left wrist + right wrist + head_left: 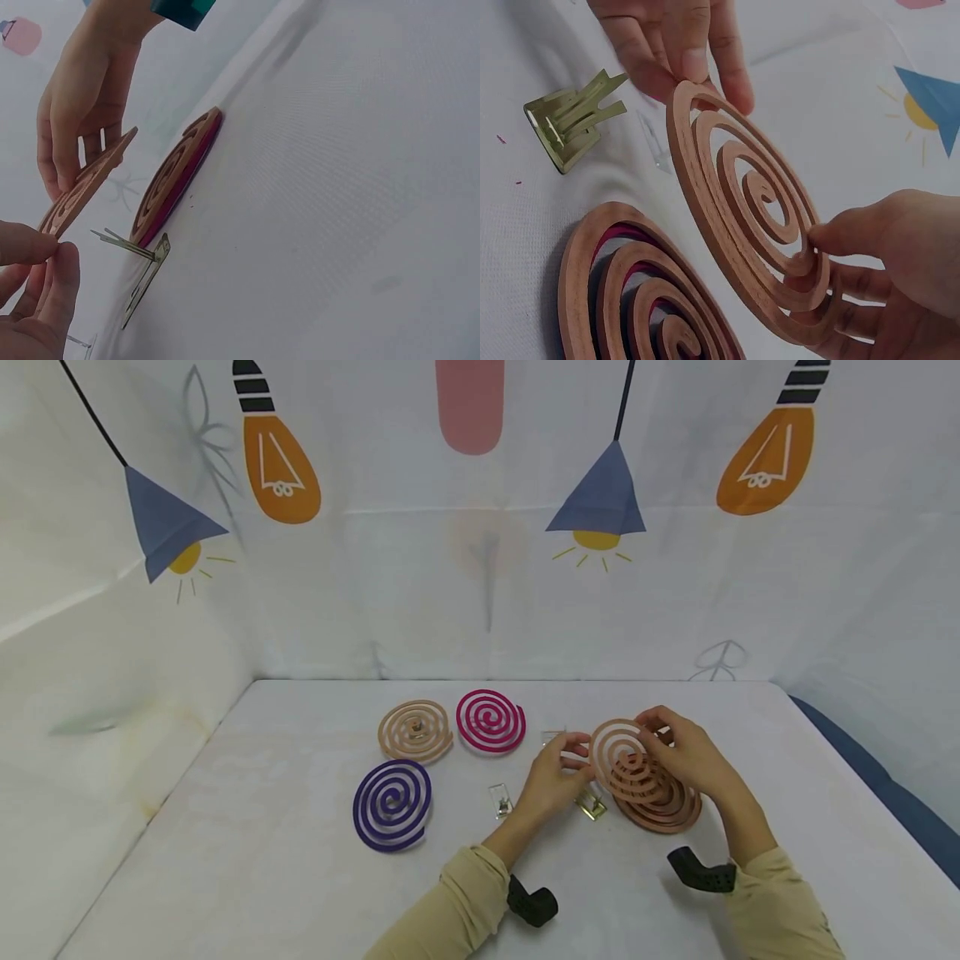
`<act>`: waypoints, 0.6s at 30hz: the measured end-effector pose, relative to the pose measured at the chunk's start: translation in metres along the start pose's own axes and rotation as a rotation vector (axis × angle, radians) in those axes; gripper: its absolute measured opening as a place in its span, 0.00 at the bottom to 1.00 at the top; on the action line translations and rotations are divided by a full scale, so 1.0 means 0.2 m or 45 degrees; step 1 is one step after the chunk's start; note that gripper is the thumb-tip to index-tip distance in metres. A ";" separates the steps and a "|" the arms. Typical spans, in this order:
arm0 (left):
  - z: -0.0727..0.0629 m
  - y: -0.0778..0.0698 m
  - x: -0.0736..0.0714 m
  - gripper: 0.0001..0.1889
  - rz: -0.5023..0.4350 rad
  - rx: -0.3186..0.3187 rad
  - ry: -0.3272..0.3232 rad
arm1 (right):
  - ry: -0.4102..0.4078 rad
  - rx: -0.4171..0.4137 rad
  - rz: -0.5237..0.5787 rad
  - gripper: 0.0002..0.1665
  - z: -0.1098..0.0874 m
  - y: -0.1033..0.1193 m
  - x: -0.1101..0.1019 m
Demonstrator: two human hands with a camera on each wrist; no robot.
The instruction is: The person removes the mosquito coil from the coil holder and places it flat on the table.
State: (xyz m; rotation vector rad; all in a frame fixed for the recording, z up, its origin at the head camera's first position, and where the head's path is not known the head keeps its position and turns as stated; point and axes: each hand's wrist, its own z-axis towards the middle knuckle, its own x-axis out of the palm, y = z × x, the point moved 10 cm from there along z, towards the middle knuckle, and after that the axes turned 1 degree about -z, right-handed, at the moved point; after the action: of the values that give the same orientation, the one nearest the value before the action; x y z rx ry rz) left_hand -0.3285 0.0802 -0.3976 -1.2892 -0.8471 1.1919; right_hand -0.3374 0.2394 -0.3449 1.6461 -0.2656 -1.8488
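A brown mosquito coil (621, 757) is held tilted above the table between both hands. My left hand (551, 781) pinches its left edge between thumb and fingers. At the opposite edge, my right hand (688, 757) grips the coil with the thumb on one face and fingers behind. Just below lies another brown coil (577, 300), with a magenta layer showing underneath it in both wrist views. A gold-coloured metal coil stand (559, 135) with raised prongs sits on the table near the left hand.
Left of the hands lie a tan coil (415, 752) with a small metal piece at its centre, a magenta coil (491, 747) and a dark purple coil (392, 846). A silvery stand (501, 802) lies beside the left hand; another (553, 737) is partly hidden behind it.
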 end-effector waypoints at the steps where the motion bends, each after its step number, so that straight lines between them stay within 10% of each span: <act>1: 0.00 0.00 0.00 0.21 0.005 0.000 0.001 | -0.002 0.005 -0.003 0.15 0.00 0.00 0.00; 18: -0.01 -0.01 0.02 0.20 0.143 0.050 0.049 | 0.004 0.017 -0.014 0.14 -0.01 0.00 -0.01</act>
State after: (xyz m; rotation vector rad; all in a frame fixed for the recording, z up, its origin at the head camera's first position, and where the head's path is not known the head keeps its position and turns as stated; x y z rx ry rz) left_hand -0.3253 0.0832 -0.3962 -1.3381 -0.7281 1.2621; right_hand -0.3365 0.2413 -0.3441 1.6620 -0.2684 -1.8565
